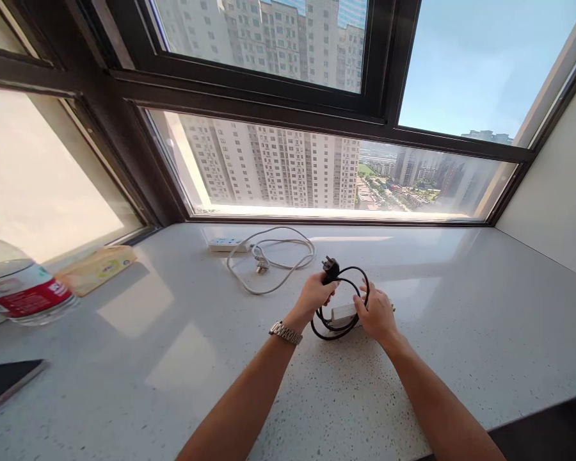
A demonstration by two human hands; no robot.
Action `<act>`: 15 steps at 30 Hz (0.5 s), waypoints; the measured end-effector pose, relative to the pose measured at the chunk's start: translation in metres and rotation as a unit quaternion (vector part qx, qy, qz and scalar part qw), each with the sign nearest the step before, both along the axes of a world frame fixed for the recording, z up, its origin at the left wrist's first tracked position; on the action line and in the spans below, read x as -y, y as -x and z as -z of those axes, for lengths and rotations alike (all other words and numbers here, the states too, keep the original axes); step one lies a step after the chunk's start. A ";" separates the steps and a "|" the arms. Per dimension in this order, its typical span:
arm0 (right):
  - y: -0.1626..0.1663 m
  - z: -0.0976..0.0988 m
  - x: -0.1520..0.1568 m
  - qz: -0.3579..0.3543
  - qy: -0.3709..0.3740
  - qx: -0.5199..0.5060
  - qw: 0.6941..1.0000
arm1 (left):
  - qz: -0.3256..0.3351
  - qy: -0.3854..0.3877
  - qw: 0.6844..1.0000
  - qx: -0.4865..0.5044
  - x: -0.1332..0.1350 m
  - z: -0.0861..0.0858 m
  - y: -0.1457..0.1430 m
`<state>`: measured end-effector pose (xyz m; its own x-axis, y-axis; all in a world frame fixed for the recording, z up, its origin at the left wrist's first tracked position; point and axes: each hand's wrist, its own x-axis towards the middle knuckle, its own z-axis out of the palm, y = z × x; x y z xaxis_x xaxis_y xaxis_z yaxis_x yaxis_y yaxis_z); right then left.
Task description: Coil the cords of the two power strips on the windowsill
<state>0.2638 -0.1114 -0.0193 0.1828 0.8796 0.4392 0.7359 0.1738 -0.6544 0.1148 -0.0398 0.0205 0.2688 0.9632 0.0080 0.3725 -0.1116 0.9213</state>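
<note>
My left hand point(313, 294), with a metal watch on its wrist, is closed around the black cable just below its black plug point(331, 266), whose prongs point up. The black cable point(333, 337) hangs in loose loops between my hands. My right hand point(377, 312) has its fingers curled on the right side of these loops. Behind the loops is a white block point(344, 312), probably a power strip, partly covered by the cable and my right hand. Whether the right fingers also grip this block cannot be made out.
Beyond my left hand lies a white power strip point(228, 244) with its looped white cord point(264, 292) and plug point(262, 264). A large bottle point(24, 288), a yellow tissue pack point(100, 267) and a dark flat device point(9, 381) are at left. Windows edge the speckled white counter point(461, 307).
</note>
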 end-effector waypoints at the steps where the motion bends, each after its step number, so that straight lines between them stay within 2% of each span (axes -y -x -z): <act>1: -0.002 0.000 0.000 0.005 0.004 0.003 1.000 | 0.019 0.063 0.995 0.076 0.001 -0.003 0.001; 3: -0.005 -0.001 0.000 0.010 -0.015 -0.003 1.000 | 0.059 0.174 0.962 0.200 0.005 -0.008 0.002; 6: -0.004 -0.004 0.001 -0.003 -0.043 0.016 0.999 | 0.070 0.243 0.938 0.238 0.008 -0.010 0.001; 10: -0.007 -0.012 0.003 -0.026 0.032 0.097 0.994 | 0.059 0.268 0.938 0.213 0.006 0.000 0.000; 12: -0.011 -0.015 0.004 -0.070 0.063 0.145 0.985 | 0.072 0.257 0.946 0.182 0.004 0.009 0.001; 15: -0.018 -0.017 0.007 -0.141 0.067 0.198 0.968 | 0.081 0.219 0.966 0.109 0.001 0.022 -0.001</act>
<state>0.2819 -0.1180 -0.0025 -0.2316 0.9242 0.3037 0.8694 0.3367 -0.3616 0.1154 -0.0410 -0.0017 0.4540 0.8327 -0.3171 0.1753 0.2655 0.9480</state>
